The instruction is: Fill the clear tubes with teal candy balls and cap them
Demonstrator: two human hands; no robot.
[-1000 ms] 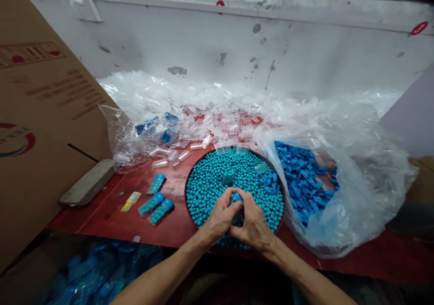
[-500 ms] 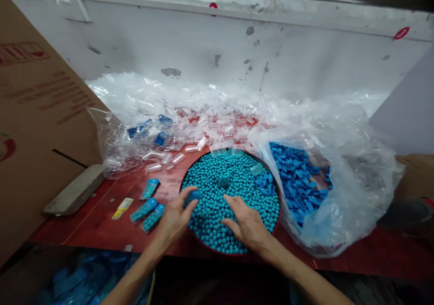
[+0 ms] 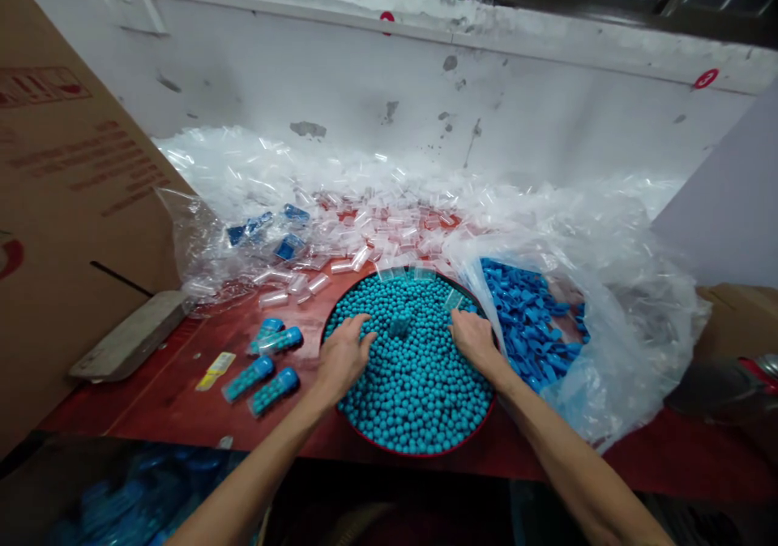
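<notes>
A round tray with a red rim (image 3: 419, 454) is full of small blue-green balls (image 3: 413, 392). My left hand (image 3: 345, 356) is over the tray's left side, fingers apart, nothing seen in it. At the tray's right edge my right hand (image 3: 477, 337) has its fingers bent down over the spot where blue caps lay; what they touch is hidden. A clear container (image 3: 454, 300) lies just beyond its fingertips. Several filled containers with blue caps (image 3: 273, 392) lie left of the tray.
Loose clear containers (image 3: 365, 246) cover the table's back. An open plastic bag of blue caps (image 3: 535, 319) stands at the right. A cardboard box (image 3: 79, 206), a grey block (image 3: 130, 335) and a yellow-and-white label (image 3: 215, 370) are at the left.
My left hand has let go of a blue-capped container, and one more filled container lies at the left. My right hand has moved right and away, to the tray's right edge.
</notes>
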